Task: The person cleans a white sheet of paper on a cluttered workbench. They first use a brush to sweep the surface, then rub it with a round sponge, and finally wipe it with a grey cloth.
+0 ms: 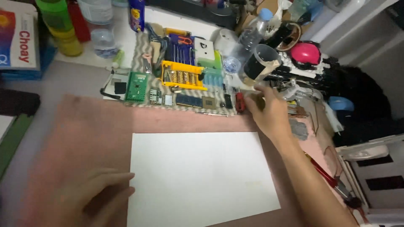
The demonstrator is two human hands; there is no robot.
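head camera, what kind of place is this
Probably a home hobby desk for electronics repair. A green circuit board and a yellow case of screwdriver bits lie at the back of a pink mat, and the right hand reaches among small parts beside a white sheet.

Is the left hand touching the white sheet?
Cannot tell. In the head view the left hand's blurred fingertips reach the white sheet's left edge, but motion blur hides any contact or gap.

Dim indoor light, soft overall, left hand (pixel 90 195) blurred, perhaps motion
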